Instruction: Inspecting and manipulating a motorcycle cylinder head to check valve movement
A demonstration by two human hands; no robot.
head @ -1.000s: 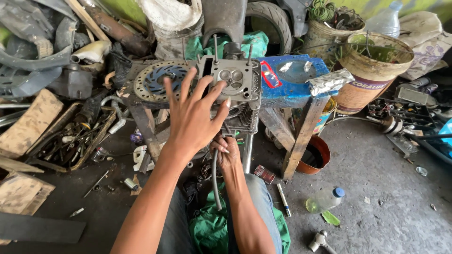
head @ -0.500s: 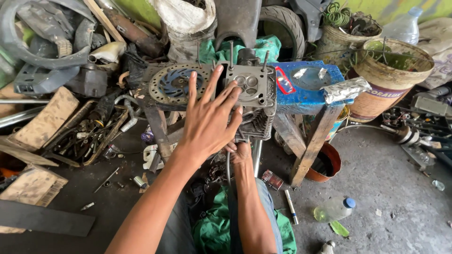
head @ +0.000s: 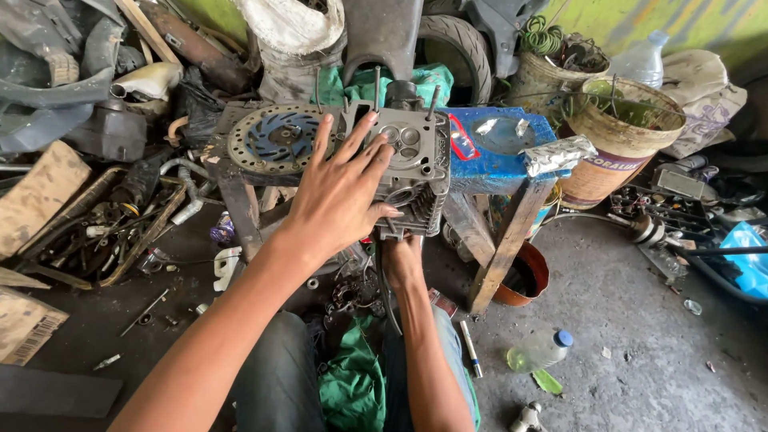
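left hand [head: 340, 200] flat, released, on cylinder head [head: 412, 160] | right hand [head: 402, 260] beneath, grip unclear | heavy, rigid; best held by the finned sides

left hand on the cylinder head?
Yes, the left hand lies spread, palm down, on the face of the cylinder head.
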